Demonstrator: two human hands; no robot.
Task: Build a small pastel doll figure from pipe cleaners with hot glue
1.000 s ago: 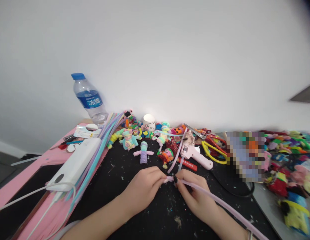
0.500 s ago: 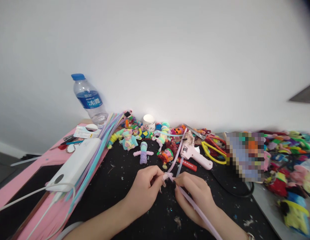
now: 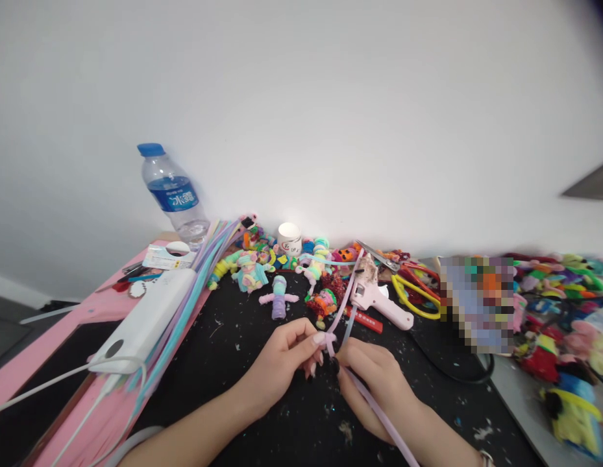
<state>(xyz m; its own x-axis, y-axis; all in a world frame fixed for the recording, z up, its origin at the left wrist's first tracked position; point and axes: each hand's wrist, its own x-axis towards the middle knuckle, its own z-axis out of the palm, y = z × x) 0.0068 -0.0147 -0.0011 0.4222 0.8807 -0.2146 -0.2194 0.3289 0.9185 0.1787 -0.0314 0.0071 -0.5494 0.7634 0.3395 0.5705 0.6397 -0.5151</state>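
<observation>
A pale lilac pipe cleaner [image 3: 379,410] runs between both hands, its near end coiled into a small bundle. My left hand [image 3: 289,360] pinches that bundle between thumb and fingers. With thumb and forefinger my right hand [image 3: 374,379] grips the strand close to the coil, and the long tail passes under the palm toward the bottom edge. Just beyond the hands lie a small pipe-cleaner doll [image 3: 279,298] in lilac and mint and a pink glue gun [image 3: 381,305] with a clear glue stick in its back.
Pastel pipe cleaners [image 3: 184,324] lie beside a white power strip [image 3: 145,318] on the left. A water bottle [image 3: 174,194] leans on the wall. A paper cup [image 3: 289,239], yellow-handled scissors [image 3: 415,298] and several fuzzy figures line the back. More figures [image 3: 574,415] lie right.
The lilac strand has been bent round into a thicker coil at my left fingertips. My right hand has tilted, and the tail now hangs more steeply toward me.
</observation>
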